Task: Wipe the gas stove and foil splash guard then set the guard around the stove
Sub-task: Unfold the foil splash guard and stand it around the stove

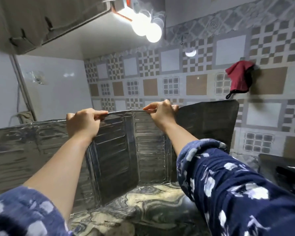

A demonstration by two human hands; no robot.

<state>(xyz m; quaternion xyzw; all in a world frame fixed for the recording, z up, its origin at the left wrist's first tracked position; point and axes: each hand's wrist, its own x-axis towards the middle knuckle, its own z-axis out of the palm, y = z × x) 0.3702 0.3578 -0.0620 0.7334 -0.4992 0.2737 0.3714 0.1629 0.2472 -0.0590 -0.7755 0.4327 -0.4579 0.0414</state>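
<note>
Pinching the foil splash guard's [119,147] top edge (upright): left hand [83,122], right hand [161,111].

Left hand [83,123] and right hand [162,111] raised, arms outstretched, fingers pinching

Both arms wear dark navy sleeves printed with pale white and grey blotches. The left sleeve [24,213] fills the lower left corner, the right sleeve [237,188] the lower right; both forearms are bare beyond them.
</note>
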